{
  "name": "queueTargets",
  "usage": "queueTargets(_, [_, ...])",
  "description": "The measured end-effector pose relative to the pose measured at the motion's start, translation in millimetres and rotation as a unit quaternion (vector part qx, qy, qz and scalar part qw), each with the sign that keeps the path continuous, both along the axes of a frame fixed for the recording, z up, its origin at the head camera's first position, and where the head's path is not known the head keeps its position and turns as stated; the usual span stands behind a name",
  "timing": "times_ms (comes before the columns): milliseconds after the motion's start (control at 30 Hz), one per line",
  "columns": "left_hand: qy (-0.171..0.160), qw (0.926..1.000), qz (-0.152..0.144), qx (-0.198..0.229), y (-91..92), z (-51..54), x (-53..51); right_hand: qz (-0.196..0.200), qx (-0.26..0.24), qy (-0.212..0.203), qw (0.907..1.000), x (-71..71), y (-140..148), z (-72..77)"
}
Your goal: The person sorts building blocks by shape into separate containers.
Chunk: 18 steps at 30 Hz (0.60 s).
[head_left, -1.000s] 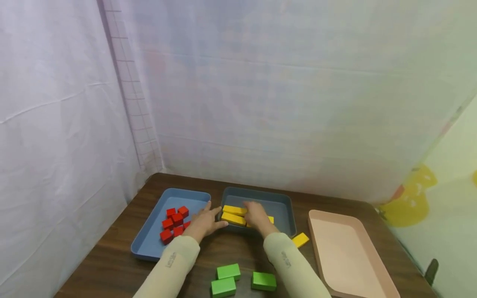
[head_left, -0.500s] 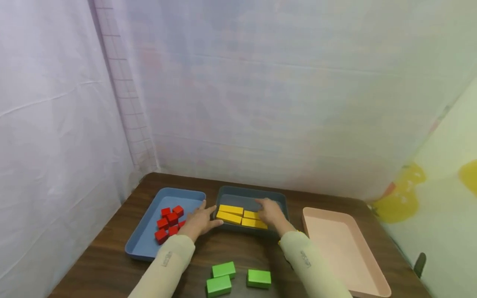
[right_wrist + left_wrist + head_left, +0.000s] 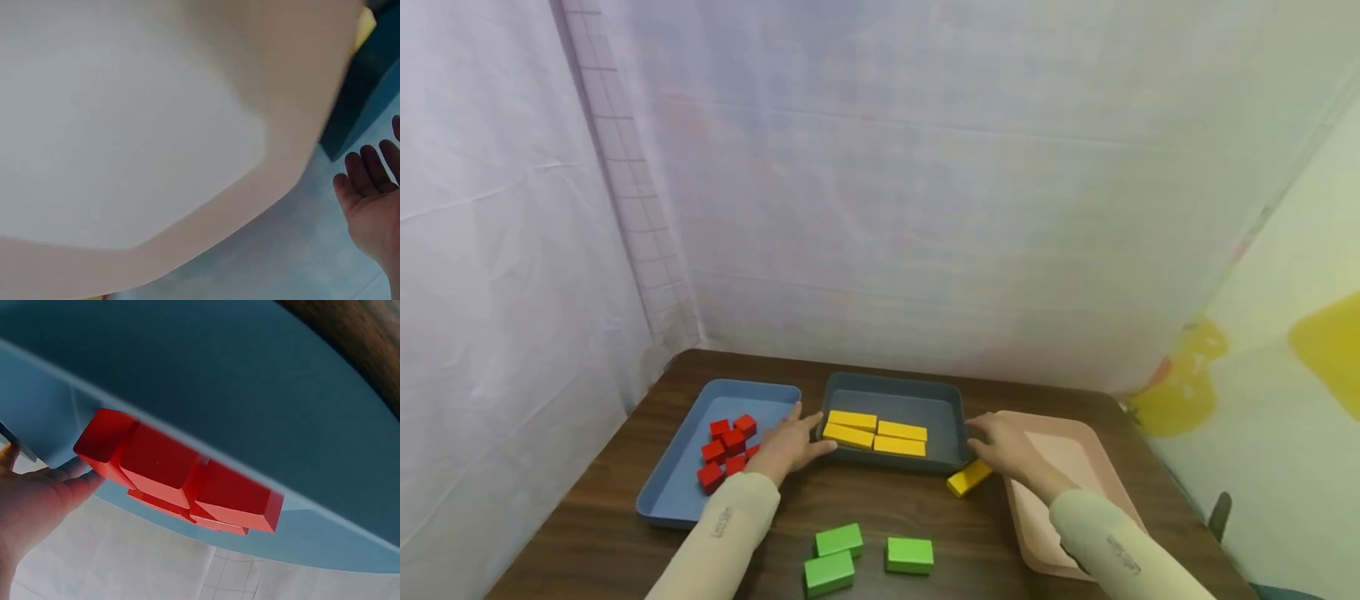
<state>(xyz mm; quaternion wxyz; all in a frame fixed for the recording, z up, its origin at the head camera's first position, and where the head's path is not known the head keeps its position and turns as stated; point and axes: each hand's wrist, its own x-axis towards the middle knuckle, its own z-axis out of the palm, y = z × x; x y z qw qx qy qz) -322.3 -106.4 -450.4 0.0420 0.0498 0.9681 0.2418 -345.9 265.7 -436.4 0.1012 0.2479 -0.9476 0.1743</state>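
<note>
My left hand (image 3: 784, 446) lies with spread fingers across the rims between the blue tray (image 3: 655, 483) and the dark grey tray (image 3: 898, 382). Red cubes (image 3: 733, 442) fill part of the blue tray; in the left wrist view several red cubes (image 3: 164, 464) sit beside the left hand's fingers. Inside the dark tray, yellow blocks (image 3: 901, 432) lie flat in two rows. My right hand (image 3: 1009, 448) is at the dark tray's right end, fingers loosely extended. Below its fingertips a loose yellow block (image 3: 968, 478) lies on the table; whether they touch it is unclear.
A pink tray (image 3: 1078, 429) stands at the right, under the right forearm. Three green blocks (image 3: 910, 555) lie on the brown table (image 3: 917, 504) near the front. White cloth (image 3: 880, 208) hangs behind the table, and more at the left.
My right hand has left the yellow blocks in the dark tray and moved right, to the loose yellow block. The left hand stays between the trays. The head view has turned slightly right.
</note>
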Motion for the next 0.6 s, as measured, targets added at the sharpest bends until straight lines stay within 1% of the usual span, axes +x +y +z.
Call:
queueTargets(100, [-0.004, 1.0000, 0.000, -0.002, -1.4, 0.1, -0.7, 0.018, 0.028, 0.024, 0.9991, 9.2, 10, -5.0])
queueTargets(167, [-0.004, 1.0000, 0.000, -0.004, -2.4, -0.1, -1.5, 0.037, 0.050, 0.032, 0.9976, 14.8, 13, -8.6])
queueTargets(267, [-0.002, 1.0000, 0.002, -0.004, -4.3, -0.6, -2.3, 0.081, 0.085, 0.059, 0.9914, 18.6, 12, -14.4])
queueTargets(333, [0.000, 1.0000, 0.002, -0.007, -5.1, -1.8, -2.4, 0.101, 0.106, 0.078, 0.9861, 20.0, 10, -17.5])
queueTargets(400, [0.000, 1.0000, 0.003, -0.008, -5.3, -2.8, -2.3, 0.110, 0.130, 0.092, 0.9812, 20.6, 9, -20.3])
queueTargets(467, [-0.001, 1.0000, 0.003, -0.009, -5.0, -4.2, -2.0, 0.112, 0.144, 0.092, 0.9790, 22.0, 8, -21.9])
queueTargets(533, [-0.001, 1.0000, 0.002, -0.008, -4.7, -5.1, -1.6, 0.118, 0.152, 0.091, 0.9772, 22.8, 8, -23.4])
queueTargets(600, [-0.002, 1.0000, 0.003, -0.004, -4.5, -5.1, -1.5, 0.131, 0.153, 0.099, 0.9745, 23.0, 8, -24.3])
